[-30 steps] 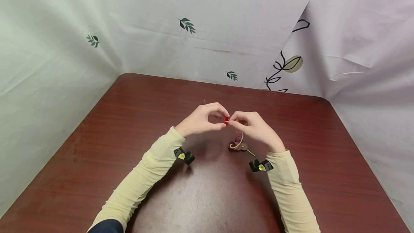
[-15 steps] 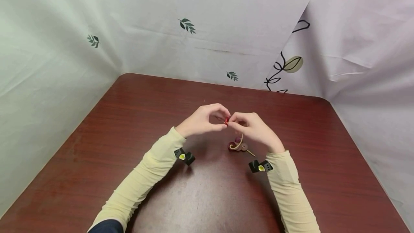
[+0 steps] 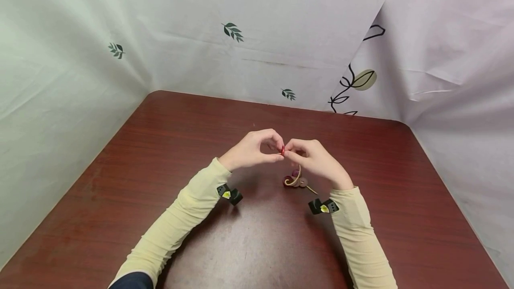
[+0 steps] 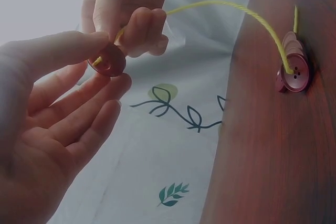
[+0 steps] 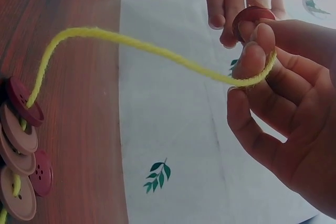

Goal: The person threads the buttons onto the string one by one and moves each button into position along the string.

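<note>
Above the table, my left hand (image 3: 246, 150) pinches a dark red button (image 4: 111, 62) between thumb and fingertips. A short tip of yellow cord (image 5: 157, 52) pokes out of a hole on the button's near face in the left wrist view. Right up against the button's other side, my right hand (image 3: 321, 162) pinches the cord, thumb and index finger close together. From there the cord arcs down to several threaded buttons on the table, the top one a maroon button (image 4: 295, 73) with holes in it. Pinkish-beige buttons (image 5: 18, 195) sit behind it along the cord.
Beside the threaded buttons lies a purplish-pink button (image 5: 42, 173). The cord's other end (image 3: 312, 189) sticks out to the right on the brown wooden table (image 3: 192, 119). White cloth (image 3: 180, 35) with leaf prints hangs behind and along the sides.
The red button has shifted slightly right, up to the right fingertips, and turned more edge-on. Cord now shows on its left side. The buttons on the table lie as before.
</note>
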Motion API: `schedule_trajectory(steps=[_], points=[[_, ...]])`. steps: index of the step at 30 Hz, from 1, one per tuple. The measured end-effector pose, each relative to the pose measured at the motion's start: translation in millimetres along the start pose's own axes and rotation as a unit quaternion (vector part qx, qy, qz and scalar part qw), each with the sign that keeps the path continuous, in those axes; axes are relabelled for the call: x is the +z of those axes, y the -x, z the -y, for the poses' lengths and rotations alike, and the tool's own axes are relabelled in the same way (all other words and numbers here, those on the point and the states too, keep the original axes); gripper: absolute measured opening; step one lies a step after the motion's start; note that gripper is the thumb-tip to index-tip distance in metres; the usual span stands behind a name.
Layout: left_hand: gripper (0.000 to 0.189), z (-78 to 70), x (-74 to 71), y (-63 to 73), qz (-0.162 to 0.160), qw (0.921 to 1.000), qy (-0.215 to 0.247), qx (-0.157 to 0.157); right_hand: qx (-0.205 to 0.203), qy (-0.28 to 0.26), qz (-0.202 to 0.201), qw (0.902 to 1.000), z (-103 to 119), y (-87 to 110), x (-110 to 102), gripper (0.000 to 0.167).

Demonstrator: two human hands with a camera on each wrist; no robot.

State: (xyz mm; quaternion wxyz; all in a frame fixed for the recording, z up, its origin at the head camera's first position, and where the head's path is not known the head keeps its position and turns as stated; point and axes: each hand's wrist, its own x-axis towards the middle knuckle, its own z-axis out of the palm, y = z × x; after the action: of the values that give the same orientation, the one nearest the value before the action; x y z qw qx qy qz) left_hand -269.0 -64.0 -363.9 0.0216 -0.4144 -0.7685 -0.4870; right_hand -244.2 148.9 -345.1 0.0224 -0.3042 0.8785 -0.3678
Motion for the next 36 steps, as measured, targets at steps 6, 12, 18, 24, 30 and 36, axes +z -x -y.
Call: schedule_trajectory(steps=[6, 12, 18, 24, 30, 36], points=[[0.017, 1.1, -0.2, 0.1, -0.007, 0.9998, 0.001, 0.017, 0.005, -0.012, 0.006, 0.9999, 0.9, 1.0, -1.2, 0.006], [0.017, 0.6, -1.1, 0.0, -0.010, 0.9999, 0.002, 0.013, 0.009, -0.021, 0.010, 0.9997, -0.3, 1.4, -2.5, 0.005], [0.012, 1.0, -1.5, -0.2, -0.009, 0.9999, -0.008, 0.012, 0.010, -0.022, 0.010, 0.9997, -0.3, 1.1, -1.9, 0.006], [0.009, 1.6, -2.0, -0.4, -0.009, 0.9998, -0.011, 0.011, 0.012, -0.024, 0.014, 0.9995, -2.7, 0.5, -0.8, 0.005], [0.006, 1.9, -2.1, -0.5, -0.008, 0.9999, -0.012, 0.008, 0.021, -0.022, 0.020, 0.9993, -2.6, 1.0, -0.6, 0.005], [0.004, 2.2, -2.1, -0.1, -0.010, 0.9998, -0.019, -0.003, 0.020, -0.025, 0.023, 0.9992, -1.1, 2.4, -0.5, 0.009]])
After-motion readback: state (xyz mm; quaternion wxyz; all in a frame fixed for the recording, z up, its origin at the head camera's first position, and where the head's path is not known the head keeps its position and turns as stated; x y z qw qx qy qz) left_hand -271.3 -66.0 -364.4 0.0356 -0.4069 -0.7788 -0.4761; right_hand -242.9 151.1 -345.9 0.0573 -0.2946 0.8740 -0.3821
